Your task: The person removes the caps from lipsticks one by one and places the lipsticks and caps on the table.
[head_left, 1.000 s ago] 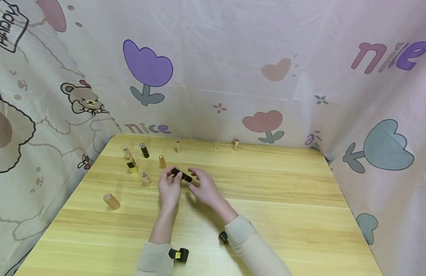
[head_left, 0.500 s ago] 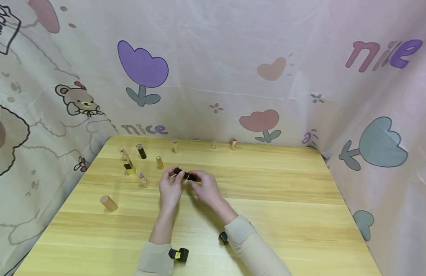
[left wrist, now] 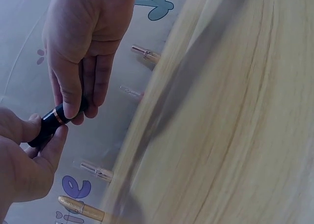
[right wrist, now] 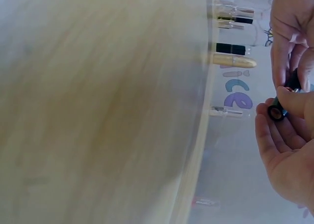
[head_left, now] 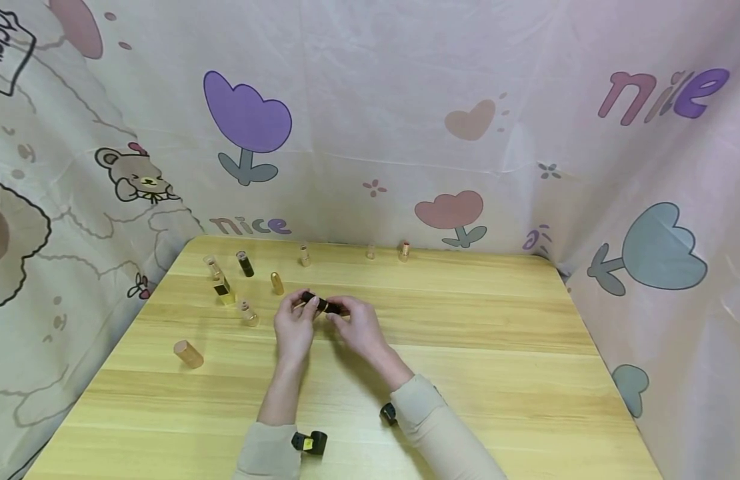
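A black lipstick tube [head_left: 325,305] with a thin gold band [left wrist: 60,117] is held tilted above the table by both hands. My left hand [head_left: 294,328] pinches one end between thumb and fingers. My right hand [head_left: 361,328] grips the other end, thumb on one side and fingers curled on the other. In the right wrist view, a round, hollow-looking end of the tube [right wrist: 276,113] shows beside the right thumb. Closest to the left hand are a gold bullet-shaped lipstick [head_left: 277,283] and a clear-capped lipstick [head_left: 248,313].
Left on the wooden table [head_left: 466,373] stand a tan tube [head_left: 189,354], a gold-and-black lipstick [head_left: 224,291], a clear-topped one [head_left: 213,267] and a black one [head_left: 245,264]. Along the back are small lipsticks [head_left: 305,255], [head_left: 371,252] and a red-topped one [head_left: 404,251]. A printed curtain [head_left: 358,100] hangs behind.
My right hand, apart from the tube with spread fingers a second ago, has closed in and taken hold of its right end. The left hand keeps its hold. The head view has shifted slightly.
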The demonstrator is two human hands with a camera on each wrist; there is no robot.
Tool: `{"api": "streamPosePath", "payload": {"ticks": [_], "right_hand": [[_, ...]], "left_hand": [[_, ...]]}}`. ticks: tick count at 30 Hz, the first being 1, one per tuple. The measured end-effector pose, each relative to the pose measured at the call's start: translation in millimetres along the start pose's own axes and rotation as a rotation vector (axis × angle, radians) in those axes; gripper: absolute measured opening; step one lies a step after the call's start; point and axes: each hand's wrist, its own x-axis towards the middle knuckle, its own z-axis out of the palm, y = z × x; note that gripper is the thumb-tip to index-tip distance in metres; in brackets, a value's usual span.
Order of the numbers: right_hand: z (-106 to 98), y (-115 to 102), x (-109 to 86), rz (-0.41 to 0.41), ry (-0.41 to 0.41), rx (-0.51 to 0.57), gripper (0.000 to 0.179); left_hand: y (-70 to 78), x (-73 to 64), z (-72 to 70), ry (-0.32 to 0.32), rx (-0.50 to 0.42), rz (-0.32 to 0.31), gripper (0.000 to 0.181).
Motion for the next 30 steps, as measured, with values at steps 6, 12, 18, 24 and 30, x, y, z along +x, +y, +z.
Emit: {"api": "streamPosePath", "payload": {"ticks": [6, 12, 18, 24, 30], "right_hand": [[-0.5, 0.3, -0.9, -0.002, 0.011, -0.015, 0.033], [-1.0, 0.3, -1.6, -0.007, 0.018, -0.039, 0.032], [-3.4, -0.1, -1.6, -0.031, 0.023, -0.051, 0.03], [-5.6, 1.6, -1.7, -0.074, 0.045, -0.094, 0.029], [-8.4, 1.8, -2.4, -0.136, 0.069, -0.133, 0.026]], "left_hand": [[0.2, 0.3, -0.3, -0.006, 0.003, -0.005, 0.041], [0.4, -0.6, 0.9, -0.005, 0.013, 0.017, 0.039], [-1.1, 0.5, 1.8, 0.002, 0.027, 0.035, 0.039], [-2.0, 0.0, 3.8, 0.018, 0.083, 0.037, 0.037], [-4.9, -1.6, 3.4, 0.043, 0.179, 0.036, 0.04]]}}
